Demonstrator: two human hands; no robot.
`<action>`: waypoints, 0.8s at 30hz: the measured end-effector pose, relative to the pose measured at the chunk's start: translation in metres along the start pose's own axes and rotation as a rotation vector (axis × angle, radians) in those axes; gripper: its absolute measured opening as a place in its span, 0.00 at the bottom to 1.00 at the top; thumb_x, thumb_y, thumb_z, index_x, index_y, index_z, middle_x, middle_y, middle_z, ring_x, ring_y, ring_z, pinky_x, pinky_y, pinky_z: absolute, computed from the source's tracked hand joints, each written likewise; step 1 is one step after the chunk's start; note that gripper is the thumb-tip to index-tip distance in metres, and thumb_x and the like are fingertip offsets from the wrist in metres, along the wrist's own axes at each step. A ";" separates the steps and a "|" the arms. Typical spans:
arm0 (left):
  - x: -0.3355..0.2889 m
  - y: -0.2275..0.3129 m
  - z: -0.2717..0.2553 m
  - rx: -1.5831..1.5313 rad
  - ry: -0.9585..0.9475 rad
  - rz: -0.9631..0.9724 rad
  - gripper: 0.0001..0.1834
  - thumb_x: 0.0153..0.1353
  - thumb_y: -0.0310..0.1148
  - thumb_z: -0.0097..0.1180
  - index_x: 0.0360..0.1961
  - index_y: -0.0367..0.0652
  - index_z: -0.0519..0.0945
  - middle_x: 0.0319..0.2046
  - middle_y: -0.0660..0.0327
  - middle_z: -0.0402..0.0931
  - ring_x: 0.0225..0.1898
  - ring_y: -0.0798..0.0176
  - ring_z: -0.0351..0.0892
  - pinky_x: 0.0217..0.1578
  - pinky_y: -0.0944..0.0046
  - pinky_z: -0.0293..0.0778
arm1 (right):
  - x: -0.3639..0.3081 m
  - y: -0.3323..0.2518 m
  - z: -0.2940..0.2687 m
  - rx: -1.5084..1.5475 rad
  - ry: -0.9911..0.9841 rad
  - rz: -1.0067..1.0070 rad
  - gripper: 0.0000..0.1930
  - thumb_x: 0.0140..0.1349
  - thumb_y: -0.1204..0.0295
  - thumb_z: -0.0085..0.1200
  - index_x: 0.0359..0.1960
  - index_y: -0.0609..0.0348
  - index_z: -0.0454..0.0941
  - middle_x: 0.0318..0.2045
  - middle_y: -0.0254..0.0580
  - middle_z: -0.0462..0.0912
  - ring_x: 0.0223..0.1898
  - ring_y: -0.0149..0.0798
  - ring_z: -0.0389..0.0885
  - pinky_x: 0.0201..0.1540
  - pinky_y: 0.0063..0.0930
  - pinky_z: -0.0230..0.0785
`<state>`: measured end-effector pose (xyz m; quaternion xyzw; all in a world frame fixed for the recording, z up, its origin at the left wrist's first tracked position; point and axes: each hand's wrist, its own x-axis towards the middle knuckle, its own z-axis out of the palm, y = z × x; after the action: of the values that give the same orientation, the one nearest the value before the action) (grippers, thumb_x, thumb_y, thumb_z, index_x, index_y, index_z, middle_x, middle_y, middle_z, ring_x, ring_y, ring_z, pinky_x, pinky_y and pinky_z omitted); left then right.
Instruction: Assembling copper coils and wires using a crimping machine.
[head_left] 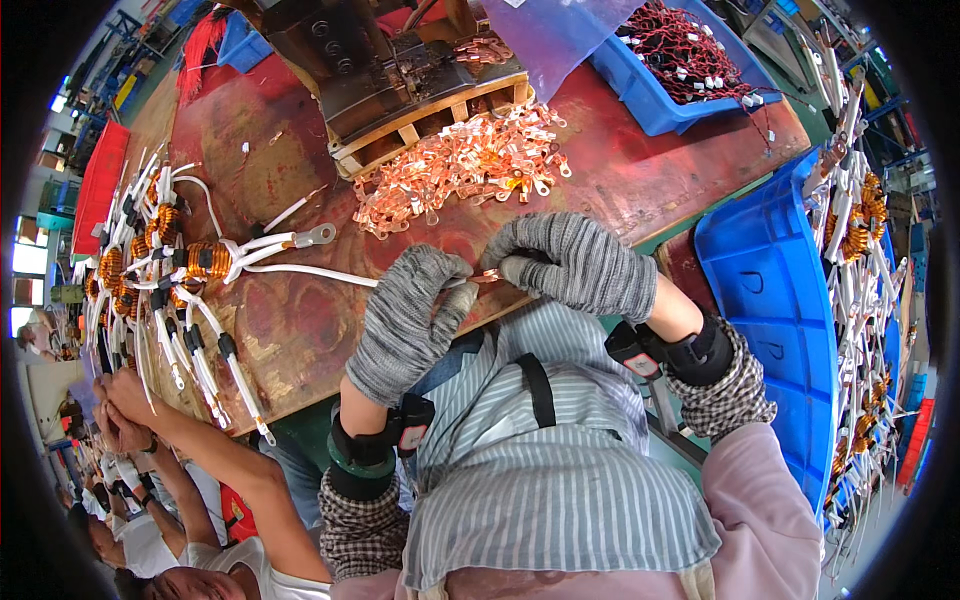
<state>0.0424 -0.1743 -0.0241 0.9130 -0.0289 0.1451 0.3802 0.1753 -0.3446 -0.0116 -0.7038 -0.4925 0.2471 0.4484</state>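
Observation:
My left hand [408, 322], in a grey knitted glove, is closed round the end of a white cable [310, 271]. That cable runs left to a choke coil wound with copper wire [207, 261]. Facing it, my right hand [575, 262], gloved alike, pinches a small copper cable lug [488, 276] between thumb and fingers. The lug lies in the gap between both hands, close to the left fingertips; the cable's tip is hidden by the left glove. Another white lead from the coil ends in a silvery crimped lug [317, 235].
Beyond my hands lies a heap of loose copper lugs [460, 165] before a dark metal press [370, 75]. More wired coils [150, 235] pile up at left. A blue bin [655, 110] holds red-black wires; a larger blue crate [765, 320] stands right. A co-worker's arm [215, 450] is lower left.

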 end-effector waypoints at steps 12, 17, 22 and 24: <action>0.003 0.003 -0.002 0.076 0.027 0.030 0.11 0.52 0.32 0.57 0.36 0.42 0.75 0.33 0.57 0.73 0.39 0.55 0.74 0.41 0.59 0.70 | 0.001 -0.007 0.010 0.467 0.003 0.246 0.09 0.56 0.72 0.53 0.37 0.62 0.77 0.23 0.34 0.78 0.24 0.24 0.75 0.28 0.19 0.69; -0.007 0.032 -0.097 0.771 0.000 -0.033 0.19 0.49 0.37 0.58 0.44 0.44 0.76 0.42 0.56 0.73 0.46 0.53 0.71 0.50 0.57 0.66 | 0.002 -0.016 0.012 0.582 -0.029 0.252 0.09 0.58 0.73 0.52 0.38 0.64 0.77 0.26 0.33 0.77 0.25 0.24 0.76 0.30 0.17 0.71; -0.013 -0.043 -0.215 1.129 -0.078 -0.492 0.29 0.49 0.40 0.58 0.52 0.39 0.69 0.51 0.46 0.68 0.54 0.47 0.66 0.54 0.56 0.62 | -0.002 -0.012 0.014 0.630 0.026 0.375 0.09 0.58 0.75 0.51 0.40 0.65 0.77 0.29 0.34 0.78 0.31 0.25 0.77 0.33 0.18 0.73; -0.002 -0.065 -0.226 1.045 -0.306 -0.597 0.31 0.46 0.38 0.59 0.54 0.42 0.69 0.53 0.48 0.66 0.57 0.48 0.62 0.57 0.57 0.59 | -0.004 -0.011 0.015 0.672 0.063 0.410 0.10 0.58 0.75 0.52 0.40 0.65 0.77 0.30 0.35 0.79 0.32 0.25 0.77 0.35 0.19 0.74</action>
<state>-0.0042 0.0305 0.0823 0.9576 0.2485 -0.1053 -0.1013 0.1568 -0.3410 -0.0093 -0.6086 -0.2195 0.4573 0.6102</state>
